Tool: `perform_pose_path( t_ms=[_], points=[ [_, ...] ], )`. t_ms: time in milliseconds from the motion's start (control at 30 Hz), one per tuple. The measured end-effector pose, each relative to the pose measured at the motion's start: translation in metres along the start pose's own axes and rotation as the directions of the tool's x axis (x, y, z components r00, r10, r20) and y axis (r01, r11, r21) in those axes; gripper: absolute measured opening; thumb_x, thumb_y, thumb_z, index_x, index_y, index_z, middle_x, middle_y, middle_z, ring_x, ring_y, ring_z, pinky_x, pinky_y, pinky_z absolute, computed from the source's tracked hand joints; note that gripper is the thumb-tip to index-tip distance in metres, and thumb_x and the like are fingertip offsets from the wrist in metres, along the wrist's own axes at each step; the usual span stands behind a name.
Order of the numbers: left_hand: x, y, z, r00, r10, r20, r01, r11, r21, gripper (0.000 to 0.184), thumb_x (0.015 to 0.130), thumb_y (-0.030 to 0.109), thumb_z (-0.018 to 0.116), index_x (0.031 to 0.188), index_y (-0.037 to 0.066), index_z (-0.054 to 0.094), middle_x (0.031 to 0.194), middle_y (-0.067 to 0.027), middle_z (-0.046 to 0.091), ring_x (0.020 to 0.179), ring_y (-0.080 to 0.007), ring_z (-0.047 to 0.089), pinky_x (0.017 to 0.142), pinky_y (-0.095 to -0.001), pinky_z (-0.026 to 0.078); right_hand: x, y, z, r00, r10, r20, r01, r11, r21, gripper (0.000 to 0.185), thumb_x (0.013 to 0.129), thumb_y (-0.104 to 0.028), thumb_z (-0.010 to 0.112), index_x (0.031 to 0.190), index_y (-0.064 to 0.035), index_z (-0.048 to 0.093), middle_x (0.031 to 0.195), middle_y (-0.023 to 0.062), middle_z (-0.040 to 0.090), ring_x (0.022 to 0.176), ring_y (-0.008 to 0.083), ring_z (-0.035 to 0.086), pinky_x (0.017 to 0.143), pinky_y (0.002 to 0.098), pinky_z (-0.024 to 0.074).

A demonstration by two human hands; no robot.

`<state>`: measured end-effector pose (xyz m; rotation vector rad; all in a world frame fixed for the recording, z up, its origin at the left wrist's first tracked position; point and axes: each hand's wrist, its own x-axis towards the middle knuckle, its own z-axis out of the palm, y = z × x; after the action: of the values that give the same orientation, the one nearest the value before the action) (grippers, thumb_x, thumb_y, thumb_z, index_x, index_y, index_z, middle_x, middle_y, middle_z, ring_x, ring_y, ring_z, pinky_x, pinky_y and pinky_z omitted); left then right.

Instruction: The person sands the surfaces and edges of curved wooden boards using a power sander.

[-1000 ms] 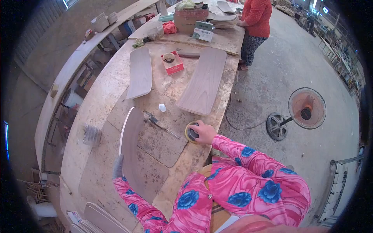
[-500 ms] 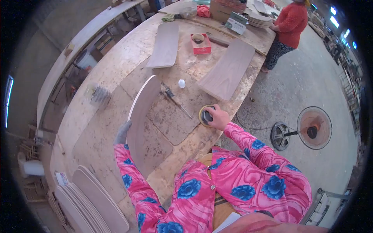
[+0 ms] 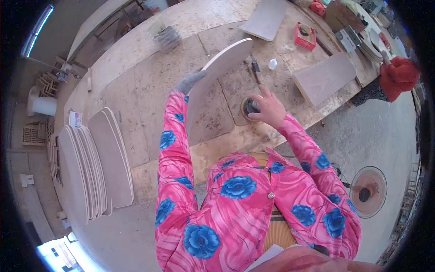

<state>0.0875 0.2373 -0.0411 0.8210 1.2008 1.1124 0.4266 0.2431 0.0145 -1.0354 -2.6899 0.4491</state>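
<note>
My left hand (image 3: pixel 190 82), in a grey glove, grips the edge of a curved wooden panel (image 3: pixel 219 68) that stands on its side on the table. My bare right hand (image 3: pixel 272 109) is over a round dark disc with a yellowish rim (image 3: pixel 248 109). Its fingers are spread apart; whether the thumb still touches the disc, I cannot tell. Beyond this hand lies a dark-handled tool (image 3: pixel 255 67), its far part partly hidden. A small white bottle (image 3: pixel 272 64) stands beside the tool.
Curved panels lie to the right (image 3: pixel 324 77) and at the back (image 3: pixel 265 20). A red box (image 3: pixel 305 36) holds a tape-like roll. Stacked panels (image 3: pixel 84 167) stand at left. A person in red (image 3: pixel 398 79) is at the far right; a fan (image 3: pixel 369 192) stands on the floor.
The view has swung left. My right hand's fingers have opened from around the round disc. My left hand still holds the curved panel.
</note>
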Motion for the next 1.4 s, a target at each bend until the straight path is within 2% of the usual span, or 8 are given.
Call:
perform_pose_path(
  t_ms=[133, 233, 300, 433, 600, 1000, 1200, 1400],
  points=[
    [-0.002, 0.005, -0.001, 0.999, -0.025, 0.04, 0.024, 1.0, 0.008, 0.061, 0.082, 0.039, 0.066, 0.127, 0.0, 0.05, 0.107, -0.0078, 0.06, 0.09, -0.0168, 0.056, 0.078, -0.0315, 0.046, 0.001, -0.078, -0.102, 0.797, -0.565, 0.211, 0.281, 0.658, 0.699, 0.027, 0.076, -0.031, 0.069, 0.089, -0.0072, 0.067, 0.088, 0.0114, 0.063, 0.091, 0.0293, 0.058, 0.08, 0.0381, 0.0464],
    [-0.005, 0.008, 0.001, 0.996, -0.074, 0.039, 0.074, 0.997, 0.002, 0.061, 0.082, 0.039, 0.066, 0.126, 0.0, 0.05, 0.106, -0.0073, 0.06, 0.089, -0.0162, 0.057, 0.077, -0.0307, 0.046, -0.017, -0.125, -0.15, 0.292, -0.95, -0.106, 0.274, -0.023, 0.962, 0.026, 0.084, -0.03, 0.067, 0.086, -0.0052, 0.061, 0.082, 0.0085, 0.054, 0.076, 0.026, 0.057, 0.063, 0.0362, 0.0452],
    [-0.009, 0.01, 0.003, 0.994, -0.092, 0.055, 0.094, 0.995, -0.028, 0.06, 0.083, 0.038, 0.066, 0.126, 0.0, 0.05, 0.105, -0.007, 0.061, 0.088, -0.016, 0.057, 0.077, -0.0305, 0.046, -0.032, -0.142, -0.167, 0.157, -0.971, -0.178, 0.174, -0.151, 0.973, 0.024, 0.088, -0.028, 0.062, 0.085, -0.0045, 0.059, 0.073, 0.0077, 0.049, 0.072, 0.0258, 0.056, 0.056, 0.0355, 0.0423],
    [-0.015, 0.02, 0.011, 0.993, -0.104, 0.048, 0.109, 0.99, -0.092, 0.05, 0.083, 0.034, 0.066, 0.121, 0.004, 0.055, 0.102, -0.0064, 0.063, 0.086, -0.0156, 0.059, 0.075, -0.0322, 0.048, -0.03, -0.152, -0.172, 0.113, -0.969, -0.22, 0.195, -0.196, 0.961, 0.026, 0.09, -0.028, 0.058, 0.086, -0.0029, 0.058, 0.071, 0.0082, 0.048, 0.066, 0.0265, 0.053, 0.052, 0.0352, 0.04],
    [-0.019, 0.02, 0.012, 0.997, -0.072, 0.032, 0.074, 0.994, -0.08, 0.051, 0.082, 0.034, 0.066, 0.121, 0.002, 0.055, 0.102, -0.0055, 0.062, 0.086, -0.0135, 0.058, 0.074, -0.0298, 0.047, -0.049, -0.157, -0.159, 0.273, -0.896, -0.35, 0.124, -0.328, 0.937, 0.032, 0.085, -0.026, 0.066, 0.07, -0.0016, 0.05, 0.066, 0.0109, 0.048, 0.061, 0.0291, 0.051, 0.051, 0.0385, 0.0363],
    [-0.018, 0.017, 0.011, 0.984, -0.18, 0.001, 0.179, 0.98, -0.089, 0.047, 0.084, 0.033, 0.064, 0.122, 0.005, 0.056, 0.101, -0.0053, 0.063, 0.086, -0.0151, 0.06, 0.075, -0.0305, 0.048, -0.052, -0.145, -0.163, 0.238, -0.827, -0.51, 0.031, -0.518, 0.855, 0.03, 0.09, -0.025, 0.057, 0.074, 0.0003, 0.054, 0.064, 0.0094, 0.045, 0.057, 0.0276, 0.047, 0.049, 0.0381, 0.0352],
    [-0.008, 0.005, -0.003, 0.998, -0.063, -0.015, 0.063, 0.998, -0.024, 0.039, 0.087, 0.032, 0.061, 0.114, 0.005, 0.06, 0.103, -0.0053, 0.064, 0.089, -0.0147, 0.061, 0.075, -0.0297, 0.049, -0.05, -0.133, -0.169, 0.228, -0.816, -0.532, 0.13, -0.516, 0.847, 0.035, 0.093, -0.025, 0.054, 0.068, -0.0012, 0.051, 0.066, 0.009, 0.047, 0.059, 0.0268, 0.05, 0.05, 0.0372, 0.0379],
    [-0.018, 0.015, 0.007, 0.981, -0.193, 0.03, 0.195, 0.959, -0.206, 0.036, 0.089, 0.033, 0.06, 0.113, 0.006, 0.061, 0.099, -0.0037, 0.065, 0.083, -0.014, 0.063, 0.071, -0.0285, 0.051, -0.043, -0.096, -0.187, 0.236, -0.817, -0.526, 0.401, -0.411, 0.819, 0.033, 0.095, -0.027, 0.051, 0.075, -0.0019, 0.058, 0.083, 0.0103, 0.052, 0.061, 0.0234, 0.052, 0.053, 0.0337, 0.0428]
  ],
)
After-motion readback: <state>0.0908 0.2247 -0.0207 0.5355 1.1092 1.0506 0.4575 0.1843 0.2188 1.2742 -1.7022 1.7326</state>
